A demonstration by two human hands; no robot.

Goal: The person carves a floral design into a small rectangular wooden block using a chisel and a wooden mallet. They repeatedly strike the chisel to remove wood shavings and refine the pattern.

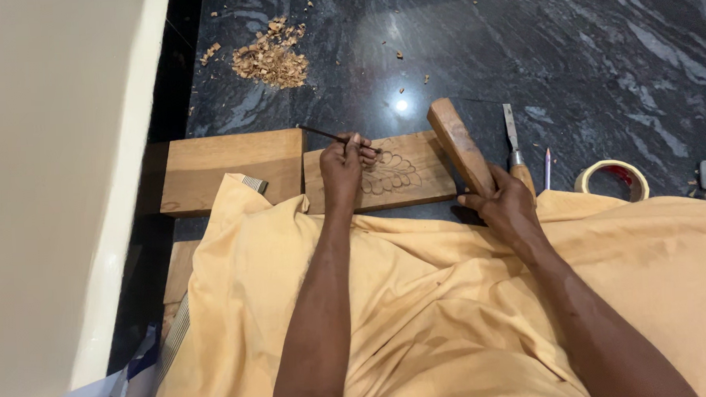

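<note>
Your left hand (342, 166) rests on the carved board (403, 171), fingers pinched on a thin chisel (326, 134) slanting away to the board's left. Your right hand (506, 206), off the board's right end, grips a mallet (460, 146). Beyond the mallet lie another chisel (514, 144), a pencil (548, 168) and tape (612, 179).

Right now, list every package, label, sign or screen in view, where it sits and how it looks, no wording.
No labels, signs or screens show.
Crumpled wrapping or bag: bottom left corner, beside the orange cloth; white with blue patches; whether it is a package cannot be told.
Tape roll: on the dark floor right of the right hand; a cream ring, red inside; bears no visible label.
</note>
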